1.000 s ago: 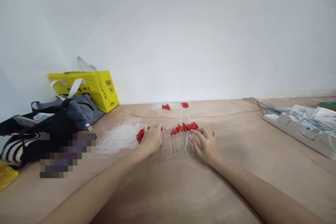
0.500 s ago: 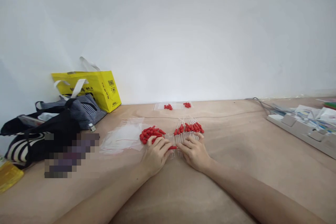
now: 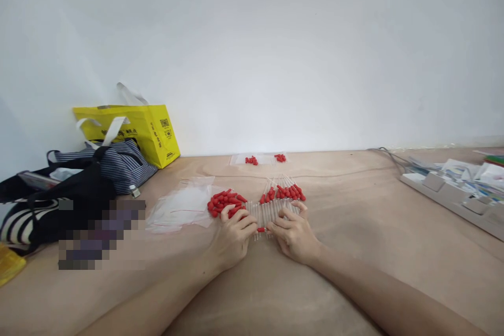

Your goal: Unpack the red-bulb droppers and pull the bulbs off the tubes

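Between my hands a red rubber dropper bulb (image 3: 260, 230) lies sideways. My left hand (image 3: 235, 232) pinches its left end, and the closed fingertips of my right hand (image 3: 292, 231) meet its right end. Whether a glass tube sits in the bulb is hidden by my fingers. Under and behind the fingers runs a row of clear glass tubes (image 3: 263, 213), side by side. Loose red bulbs (image 3: 224, 200) are heaped just beyond my left hand. Several glass droppers with red bulbs (image 3: 289, 192) lie beyond my right hand, their thin tips pointing away.
Clear plastic bags (image 3: 181, 207) are spread left of the heap. Bagged droppers (image 3: 265, 159) lie near the wall. A yellow bag (image 3: 161, 136), a striped bag (image 3: 128, 168) and a black bag (image 3: 79, 191) stand at left. A white tray (image 3: 452, 207) of small items is at right.
Both hands have shifted slightly downward with the red bulb, and less of the bulb shows between the fingertips. More of the glass tube row is visible. The view has moved a little.
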